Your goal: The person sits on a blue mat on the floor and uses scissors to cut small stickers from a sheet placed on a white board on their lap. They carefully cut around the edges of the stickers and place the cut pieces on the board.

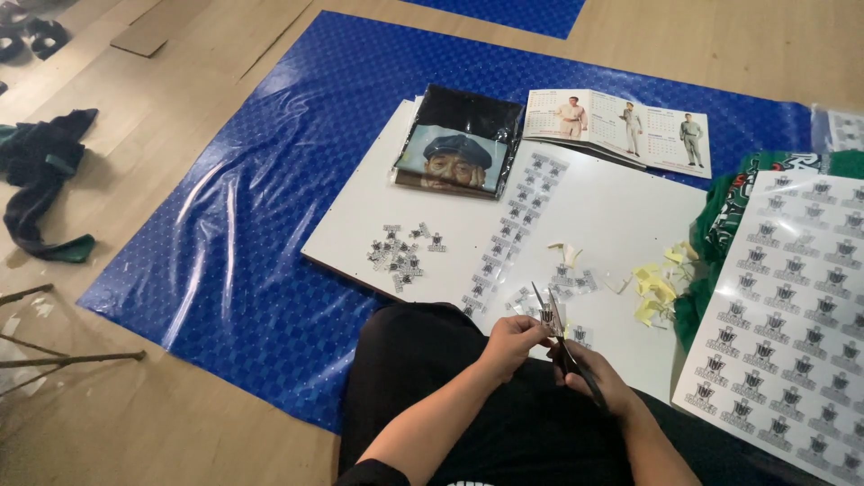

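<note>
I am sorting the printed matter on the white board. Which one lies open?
The booklet at the board's far edge lies open, showing standing figures. The dark packet left of it stays flat and closed.

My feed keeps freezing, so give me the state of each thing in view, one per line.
Scissors: open, in right hand.
Small sticker: pinched by left hand, between the blades.
Booklet: lying open.
Sticker sheet: uncut, flat.
Cut stickers: loose pile.
Yellow scraps: scattered.
</note>
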